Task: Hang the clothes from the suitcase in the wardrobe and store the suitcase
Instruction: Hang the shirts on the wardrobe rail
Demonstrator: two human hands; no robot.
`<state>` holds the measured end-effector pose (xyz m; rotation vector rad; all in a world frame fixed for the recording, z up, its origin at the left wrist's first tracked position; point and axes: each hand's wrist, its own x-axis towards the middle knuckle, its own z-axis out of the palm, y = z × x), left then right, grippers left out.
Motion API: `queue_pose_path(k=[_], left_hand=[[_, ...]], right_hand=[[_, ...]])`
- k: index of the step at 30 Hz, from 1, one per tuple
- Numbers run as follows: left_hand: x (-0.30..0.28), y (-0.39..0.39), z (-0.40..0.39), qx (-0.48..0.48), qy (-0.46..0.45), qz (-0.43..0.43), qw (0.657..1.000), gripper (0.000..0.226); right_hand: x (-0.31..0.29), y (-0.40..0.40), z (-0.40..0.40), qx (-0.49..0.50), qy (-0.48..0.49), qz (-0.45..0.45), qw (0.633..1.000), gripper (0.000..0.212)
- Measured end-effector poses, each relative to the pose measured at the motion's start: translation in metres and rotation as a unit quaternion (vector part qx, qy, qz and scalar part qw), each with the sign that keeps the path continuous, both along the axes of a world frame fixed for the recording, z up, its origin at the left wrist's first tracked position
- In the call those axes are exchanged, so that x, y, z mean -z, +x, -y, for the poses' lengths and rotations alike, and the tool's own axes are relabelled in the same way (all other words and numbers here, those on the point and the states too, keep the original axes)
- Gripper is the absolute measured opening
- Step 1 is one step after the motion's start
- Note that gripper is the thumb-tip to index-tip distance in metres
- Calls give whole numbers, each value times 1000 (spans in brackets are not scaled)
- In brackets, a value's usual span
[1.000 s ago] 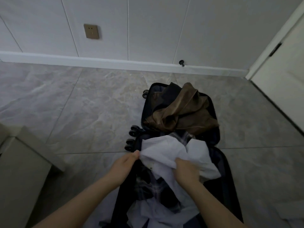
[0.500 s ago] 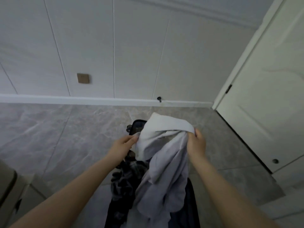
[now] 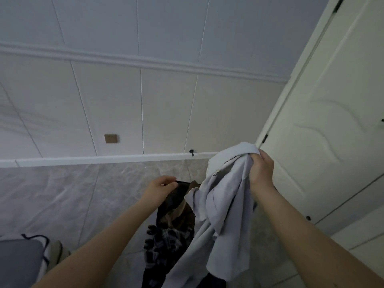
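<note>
My right hand (image 3: 260, 172) grips the bunched top of a white shirt (image 3: 222, 206), which hangs down in front of me over the open dark suitcase (image 3: 176, 196) on the floor. My left hand (image 3: 161, 189) hovers to the left of the shirt with fingers loosely curled and nothing in it. Inside the suitcase I see a brown garment (image 3: 176, 215) and a dark plaid garment (image 3: 166, 242); the shirt hides the case's right side.
A white panelled door (image 3: 324, 125) stands at the right. The white panelled wall (image 3: 145, 104) with a brown socket plate (image 3: 111, 138) runs across the back above a grey marble floor (image 3: 62, 200). A grey cushion with dark piping (image 3: 22, 258) sits at bottom left.
The shirt has risen out of the suitcase and swung right in my right hand. My left hand has let go of it. The view has tilted up toward the wall and door.
</note>
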<state>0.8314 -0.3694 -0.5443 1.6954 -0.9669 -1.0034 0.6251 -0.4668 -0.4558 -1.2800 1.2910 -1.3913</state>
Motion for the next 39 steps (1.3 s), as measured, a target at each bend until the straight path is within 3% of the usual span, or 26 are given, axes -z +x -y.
queue_pose_path(k=[6, 11, 15, 19, 22, 23, 26, 33, 39], left_hand=[[-142, 1, -29, 9, -31, 46, 998, 21], [-255, 8, -63, 14, -71, 112, 991, 27], [-319, 16, -88, 53, -121, 198, 971, 42], [-361, 9, -115, 96, -144, 269, 948, 54], [-374, -7, -134, 128, -159, 299, 932, 64], [-376, -14, -138, 141, -170, 293, 930, 57], [-389, -41, -158, 152, -198, 316, 915, 10], [-423, -54, -197, 78, -213, 267, 937, 21], [-501, -49, -248, -74, -293, 178, 937, 21]], right_hand=[[-150, 3, -33, -16, -20, 32, 999, 23], [-275, 4, -70, -35, -57, 70, 995, 16], [-360, 7, -111, -50, -103, 103, 988, 30], [-427, 9, -153, -48, -116, 157, 980, 17], [-464, 7, -182, -53, -138, 191, 970, 14], [-473, 6, -191, -55, -146, 195, 968, 14], [-493, -2, -217, -65, -161, 204, 963, 19], [-525, -40, -276, -71, -171, 188, 965, 29], [-557, -93, -338, -129, -170, 155, 965, 34]])
